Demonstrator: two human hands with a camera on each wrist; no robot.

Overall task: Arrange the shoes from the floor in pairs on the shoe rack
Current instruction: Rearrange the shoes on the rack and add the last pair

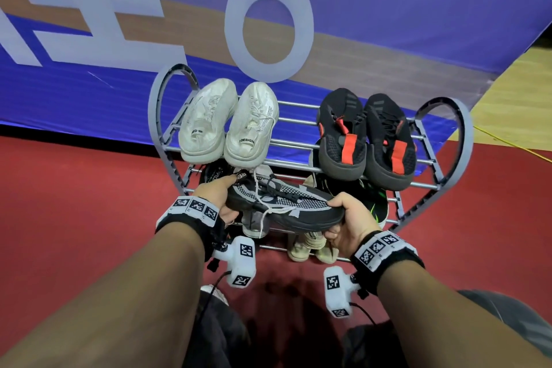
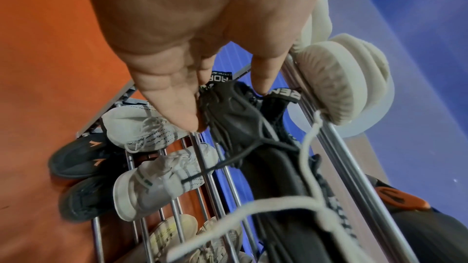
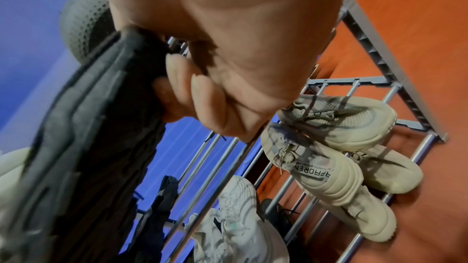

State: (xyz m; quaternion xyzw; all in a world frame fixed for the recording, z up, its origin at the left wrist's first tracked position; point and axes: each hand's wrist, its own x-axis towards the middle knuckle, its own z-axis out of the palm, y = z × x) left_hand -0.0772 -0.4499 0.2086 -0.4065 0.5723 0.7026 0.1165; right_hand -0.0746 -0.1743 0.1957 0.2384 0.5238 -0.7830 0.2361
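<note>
Both hands holding a black knit sneaker (image 1: 283, 203) in front of the shoe rack (image 1: 442, 185)

Left hand (image 1: 215, 194) is pinching its heel, right hand (image 1: 349, 218) is gripping the toe; it's hanging sideways just below the top shelf.

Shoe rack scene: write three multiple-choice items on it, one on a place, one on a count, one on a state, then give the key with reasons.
1. Where on the shoe rack does the white pair sit?
A. Top shelf, left side
B. Top shelf, right side
C. On the red floor in front

2. How many shoes stand on the top shelf?
A. Two
B. Four
C. Six

3. How is the black and white knit shoe held?
A. By the left hand alone
B. It lies loose on a shelf
C. By both hands, one at each end

Key:
1 A: the head view shows the white pair at the left end and the black and red pair at the right.
2 B: two white plus two black and red shoes.
3 C: the left hand grips the heel end, the right hand the toe end.
</note>
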